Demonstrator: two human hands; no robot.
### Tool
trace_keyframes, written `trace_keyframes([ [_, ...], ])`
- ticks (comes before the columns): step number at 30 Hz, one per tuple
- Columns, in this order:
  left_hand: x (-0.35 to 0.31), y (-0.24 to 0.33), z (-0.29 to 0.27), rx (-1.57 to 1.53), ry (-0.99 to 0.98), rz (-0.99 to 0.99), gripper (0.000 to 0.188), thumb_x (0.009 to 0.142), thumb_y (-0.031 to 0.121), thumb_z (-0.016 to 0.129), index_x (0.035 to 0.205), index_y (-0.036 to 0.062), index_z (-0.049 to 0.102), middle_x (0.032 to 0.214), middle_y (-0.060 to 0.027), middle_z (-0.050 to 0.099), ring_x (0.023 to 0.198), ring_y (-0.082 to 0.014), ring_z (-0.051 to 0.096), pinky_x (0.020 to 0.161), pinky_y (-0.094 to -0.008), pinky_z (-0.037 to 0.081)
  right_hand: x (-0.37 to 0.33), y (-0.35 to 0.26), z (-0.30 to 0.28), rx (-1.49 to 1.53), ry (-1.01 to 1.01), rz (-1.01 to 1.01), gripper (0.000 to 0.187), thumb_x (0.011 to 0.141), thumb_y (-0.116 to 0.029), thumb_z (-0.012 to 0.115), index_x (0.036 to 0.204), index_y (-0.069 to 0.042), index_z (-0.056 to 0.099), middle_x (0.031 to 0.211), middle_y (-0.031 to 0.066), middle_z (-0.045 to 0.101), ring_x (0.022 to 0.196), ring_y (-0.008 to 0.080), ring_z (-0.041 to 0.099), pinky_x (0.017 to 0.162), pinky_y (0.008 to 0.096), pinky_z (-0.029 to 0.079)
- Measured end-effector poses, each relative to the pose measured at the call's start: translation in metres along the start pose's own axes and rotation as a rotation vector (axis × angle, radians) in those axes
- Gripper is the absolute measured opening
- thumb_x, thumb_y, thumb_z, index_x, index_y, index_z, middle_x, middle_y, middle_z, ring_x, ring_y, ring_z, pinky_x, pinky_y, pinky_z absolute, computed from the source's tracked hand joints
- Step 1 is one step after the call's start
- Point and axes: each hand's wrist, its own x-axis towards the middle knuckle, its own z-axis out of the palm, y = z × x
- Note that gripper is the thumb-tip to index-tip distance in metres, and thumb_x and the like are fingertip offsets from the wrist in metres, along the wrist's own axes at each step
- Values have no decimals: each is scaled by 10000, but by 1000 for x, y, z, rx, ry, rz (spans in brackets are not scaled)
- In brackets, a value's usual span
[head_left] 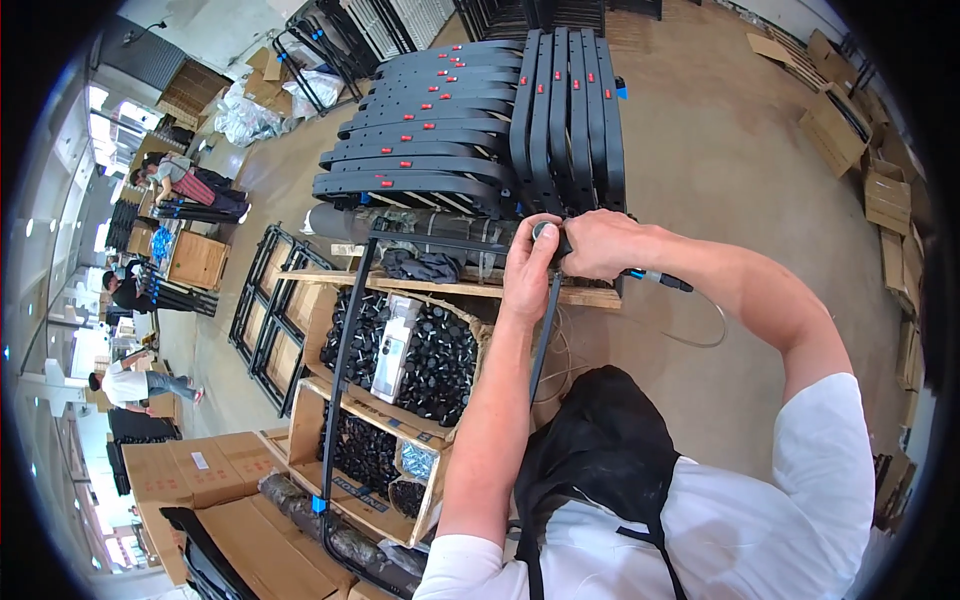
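My left hand (530, 268) is closed at the far right corner of a black tube frame (345, 355), thumb and fingers around a black round knob (545, 230). Right beside it, my right hand (605, 245) is closed around a dark tool, mostly hidden in the fist. A black and blue hose fitting (660, 279) sticks out behind that hand, with a thin pale hose (715, 343) curving from it. Under the frame, a wooden bin (310, 410) holds many black knobs (440, 350) with bright studs, and a phone in a clear case (395, 352) lies on them.
Black curved frame parts with red plugs (430, 125) are stacked just beyond my hands. Dark cloth (420, 266) lies on a wooden board (590, 296). Smaller compartments hold silver hardware (417, 460). Cardboard boxes (200, 470) stand at the left, where other people (130, 385) are farther off.
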Motion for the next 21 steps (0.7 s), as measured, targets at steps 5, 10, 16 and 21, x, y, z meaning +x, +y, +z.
trace_keyframes([
  [5, -3, 0, -3, 21, -1, -11, 246, 1081, 225, 625, 1265, 63, 641, 1119, 8, 634, 1036, -88, 554, 953, -270, 454, -4, -10, -1, 2, -20, 33, 328, 826, -257, 600, 751, 25, 751, 706, 165, 739, 810, 333, 757, 793, 461, 594],
  [10, -1, -1, -9, 23, -36, -23, 241, 1082, 228, 624, 1261, 68, 646, 1113, 14, 629, 1030, -87, 551, 942, -268, 456, -4, -17, 0, 7, -52, 75, 347, 838, -282, 603, 782, 24, 755, 738, 162, 754, 828, 331, 760, 812, 460, 595],
  [16, -1, -2, -18, 88, -65, -44, 247, 1090, 237, 609, 1246, 54, 663, 1147, -26, 667, 1099, -112, 581, 1008, -290, 443, 19, -11, 22, 61, -30, 177, 230, 736, -218, 712, 778, 7, 741, 747, 124, 740, 728, 276, 727, 643, 405, 570],
  [21, -1, 5, -23, 157, -128, -40, 321, 1078, 305, 631, 1254, 40, 676, 1178, -28, 678, 1122, -121, 590, 1005, -293, 452, 19, -16, 26, 198, -26, 220, 230, 707, -193, 738, 789, 22, 739, 766, 120, 735, 720, 259, 699, 658, 415, 554],
])
